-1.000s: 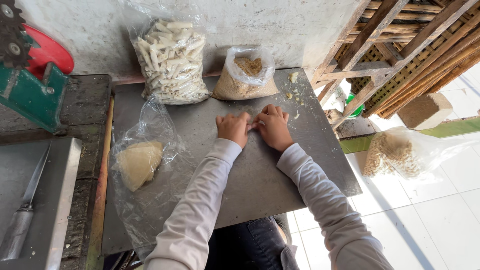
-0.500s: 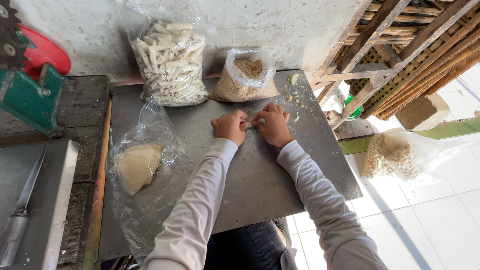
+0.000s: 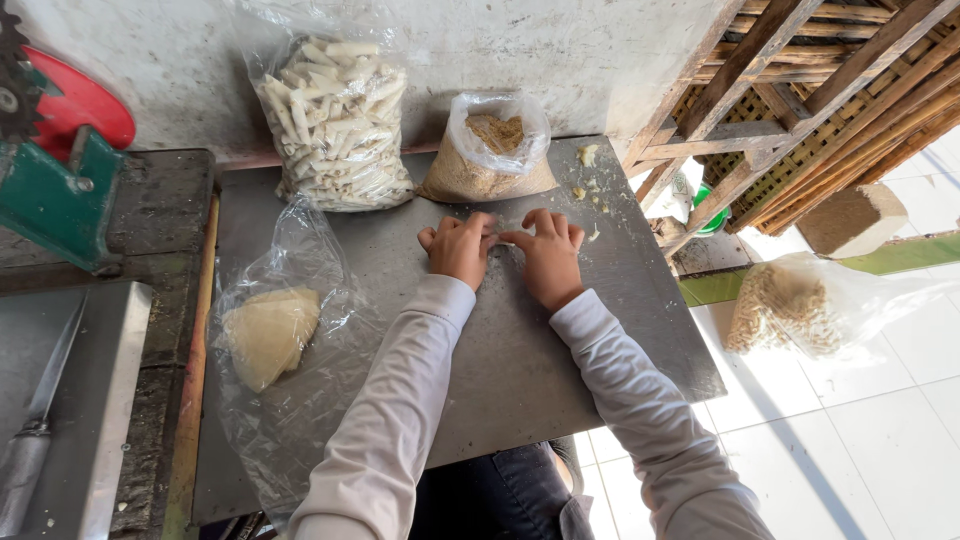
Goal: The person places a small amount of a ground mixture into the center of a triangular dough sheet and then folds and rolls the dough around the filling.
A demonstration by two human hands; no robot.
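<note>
Both hands are curled down near the far edge of the grey metal tabletop, left hand and right hand fingertip to fingertip, pinching a thin pale wrapper flat on the surface. It's mostly hidden under the fingers, so I can't tell how tight the grip is. It looks whitish and flimsy. My guess at the risk: press or pull too hard and it tears, or it sticks to the metal. The bag of brown crumbs sits just beyond.
</note>
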